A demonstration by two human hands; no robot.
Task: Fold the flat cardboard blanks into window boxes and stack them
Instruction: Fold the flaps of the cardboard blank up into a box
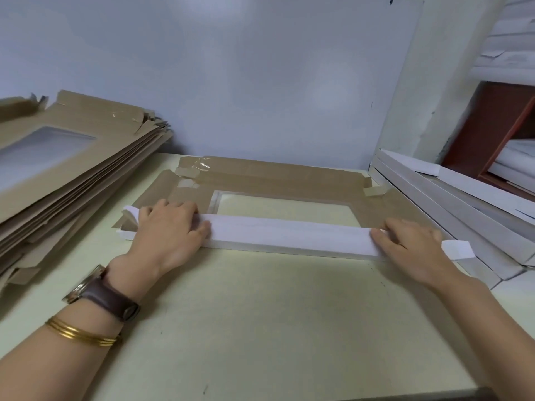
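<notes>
the pale counter (260, 328) carries a brown window blank (275, 175), lying flat near the wall. left of the blank a tall pile (72, 169) of brown blanks slopes toward it. right of the blank lie long white boxes (463, 227). the blank's near edge is a long white flap (289, 235), folded up over the window. the left grip (168, 230) holds the flap's left end and the right grip (414, 244) its right end, each with fingers curled over the far edge and thumb on the white face. the left wrist wears a watch (104, 296) and bangles (78, 332).
</notes>
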